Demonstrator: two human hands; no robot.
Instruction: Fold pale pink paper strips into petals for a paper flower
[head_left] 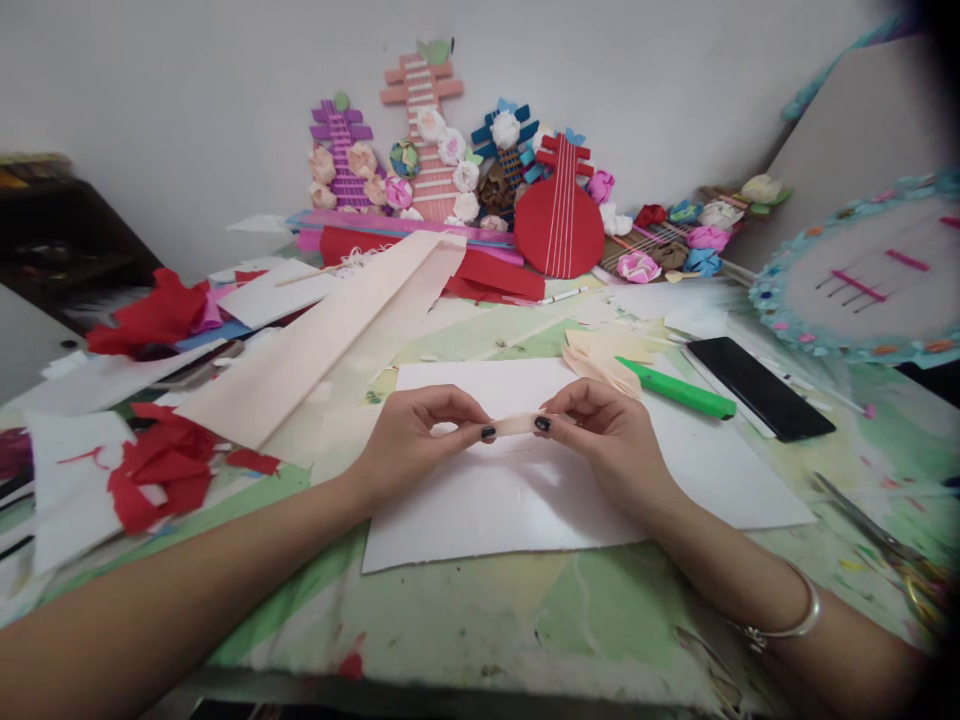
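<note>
My left hand and my right hand pinch the two ends of a small cream strip of crepe paper, held level between them. They hold it just above a white board lying on the table. Cut cream paper pieces lie right behind my right hand. Next to these, a green utility knife rests across the board. A long folded sheet of cream crepe paper stretches from beside my left hand toward the back.
A black phone and scissors lie on the right. Red paper scraps and white sheets crowd the left. Along the wall stand paper-flowered instrument models, among them a red lute shape. A flower-edged round panel leans at far right.
</note>
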